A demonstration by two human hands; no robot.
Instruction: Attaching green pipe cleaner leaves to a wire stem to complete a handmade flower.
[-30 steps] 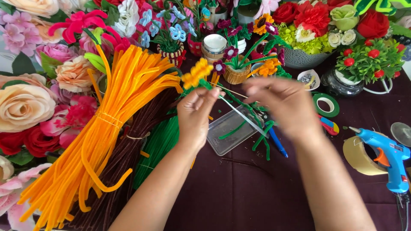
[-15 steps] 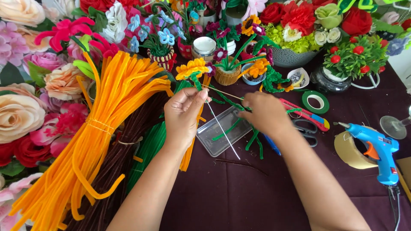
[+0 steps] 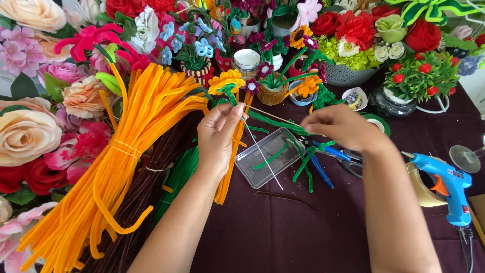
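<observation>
Over the dark purple tablecloth (image 3: 283, 237), near the middle of the scene, the left hand (image 3: 218, 137) pinches the stem of a small yellow pipe-cleaner flower (image 3: 227, 81) between thumb and fingertips, with the bloom standing just above the hand. A thin pale wire (image 3: 262, 154) slants down from that grip toward the near right. The right hand (image 3: 343, 126) is closed on a green fuzzy pipe-cleaner strand (image 3: 275, 123) that stretches left to the flower stem. Below both hands lies a clear rectangular plastic tray (image 3: 268, 157) holding short green pieces, with blue-handled scissors (image 3: 336, 156) just right of it. To the left, a tied bundle of long orange pipe cleaners (image 3: 129, 151) fans out beside brown ones (image 3: 146, 202). At the right edge rests a blue hot-glue gun (image 3: 447, 187). Along the far side are pots and bowls of handmade flowers in red, pink and cream (image 3: 353, 30).
</observation>
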